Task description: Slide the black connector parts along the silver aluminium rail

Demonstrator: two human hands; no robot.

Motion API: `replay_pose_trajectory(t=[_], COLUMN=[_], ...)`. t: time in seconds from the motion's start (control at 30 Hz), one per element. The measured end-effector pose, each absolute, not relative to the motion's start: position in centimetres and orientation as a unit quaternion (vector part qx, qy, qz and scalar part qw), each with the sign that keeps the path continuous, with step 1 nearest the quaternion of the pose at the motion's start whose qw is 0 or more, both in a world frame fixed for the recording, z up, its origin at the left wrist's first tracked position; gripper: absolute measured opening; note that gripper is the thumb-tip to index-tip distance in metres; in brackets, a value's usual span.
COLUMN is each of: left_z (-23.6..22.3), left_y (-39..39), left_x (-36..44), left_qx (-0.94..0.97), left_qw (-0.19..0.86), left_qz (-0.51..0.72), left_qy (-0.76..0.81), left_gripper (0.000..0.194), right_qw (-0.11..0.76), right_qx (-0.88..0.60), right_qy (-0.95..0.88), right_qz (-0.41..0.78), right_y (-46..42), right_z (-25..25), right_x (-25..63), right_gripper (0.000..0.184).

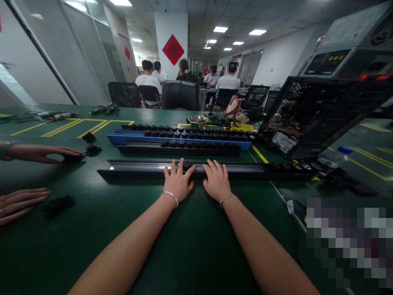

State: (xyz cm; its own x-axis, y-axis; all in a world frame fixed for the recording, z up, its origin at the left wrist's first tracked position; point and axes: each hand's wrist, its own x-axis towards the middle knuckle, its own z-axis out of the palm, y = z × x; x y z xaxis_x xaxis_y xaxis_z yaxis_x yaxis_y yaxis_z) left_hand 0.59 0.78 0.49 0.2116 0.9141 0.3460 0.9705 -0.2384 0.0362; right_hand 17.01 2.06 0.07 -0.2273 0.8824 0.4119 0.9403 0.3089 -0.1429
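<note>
Our left hand (pixel 179 180) and right hand (pixel 216 180), apart with spread fingers, touch a long black open-topped channel (pixel 144 173) holding small dark parts (pixel 284 167).

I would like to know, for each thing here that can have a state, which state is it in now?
Left hand: open, fingers spread, on the front rail
Right hand: open, fingers spread, at the front rail
Front rail: lying lengthwise across the table
Blue rail: holding a row of dark parts
Computer case: open, insides showing
Bottle: blue cap on
Ceiling lights: lit
</note>
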Motion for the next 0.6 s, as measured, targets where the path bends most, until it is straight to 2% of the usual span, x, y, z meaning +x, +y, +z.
replay_pose_trajectory(t=[0.2, 0.6], left_z=[0.40, 0.71], left_y=[0.68, 0.59], left_x=[0.26, -0.31], left_qx=[-0.771, -0.765], left_qw=[0.108, 0.103], left_qz=[-0.154, -0.160], left_qy=[-0.608, -0.615], left_gripper=[0.055, 0.052], right_qw=[0.208, 0.216], right_qx=[-0.578, -0.566], right_qy=[-0.786, -0.792], right_qz=[-0.072, -0.073], right_y=[2.09, 2.08], right_z=[0.22, 0.17], right_x=[17.28, 17.50], right_gripper=[0.044, 0.042])
